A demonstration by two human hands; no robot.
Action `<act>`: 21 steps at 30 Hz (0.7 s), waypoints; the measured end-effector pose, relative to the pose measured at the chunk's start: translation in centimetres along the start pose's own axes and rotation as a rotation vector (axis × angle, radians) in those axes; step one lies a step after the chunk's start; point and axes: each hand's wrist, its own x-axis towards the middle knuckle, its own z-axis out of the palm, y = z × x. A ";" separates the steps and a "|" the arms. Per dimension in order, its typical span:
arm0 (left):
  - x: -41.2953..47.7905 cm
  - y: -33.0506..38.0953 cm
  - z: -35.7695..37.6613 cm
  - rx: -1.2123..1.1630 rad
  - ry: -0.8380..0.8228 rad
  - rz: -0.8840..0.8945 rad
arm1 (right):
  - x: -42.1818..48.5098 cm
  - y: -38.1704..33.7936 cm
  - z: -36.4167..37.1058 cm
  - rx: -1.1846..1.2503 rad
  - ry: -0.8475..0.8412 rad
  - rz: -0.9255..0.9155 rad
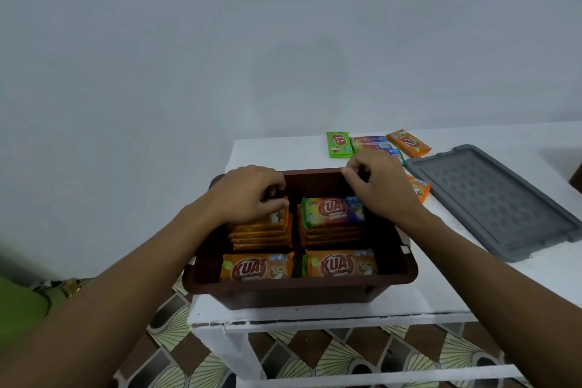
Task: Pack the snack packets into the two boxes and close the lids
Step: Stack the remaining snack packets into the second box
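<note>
Left hand (248,195) grips the far-left stack (261,230) in the brown box (299,288), while the curled right hand (381,189) has an indeterminate hold; stacks should be squared below the rim.

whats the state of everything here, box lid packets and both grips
brown box: open, lid off, four stacks of packets inside
grey lid: off the box, flat on the table beside it
left grip: fingers curled on the far left orange stack
right grip: fingers curled at the box's far rim, contents unclear
loose packets: lying on the table, not yet packed
</note>
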 end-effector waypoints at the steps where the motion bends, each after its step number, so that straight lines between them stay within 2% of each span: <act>1: 0.4 0.2 -0.1 -0.014 0.029 0.006 | 0.1 0.8 -0.2 0.005 0.037 0.007; 3: 1.5 0.6 -0.3 -0.047 0.076 0.012 | 0.4 2.9 -0.7 0.045 0.054 0.088; 6: 4.4 1.4 -0.3 -0.103 0.130 0.018 | 0.5 7.4 -1.8 0.038 -0.050 0.296; 12: 11.2 2.6 0.8 -0.149 0.113 0.007 | -0.2 14.3 -2.6 -0.212 -0.292 0.451; 16: 16.6 3.0 2.3 -0.106 0.004 -0.026 | -0.2 17.0 -2.6 -0.334 -0.438 0.429; 21: 23.0 1.7 5.0 0.033 -0.271 -0.131 | 0.6 18.7 -1.6 -0.344 -0.499 0.343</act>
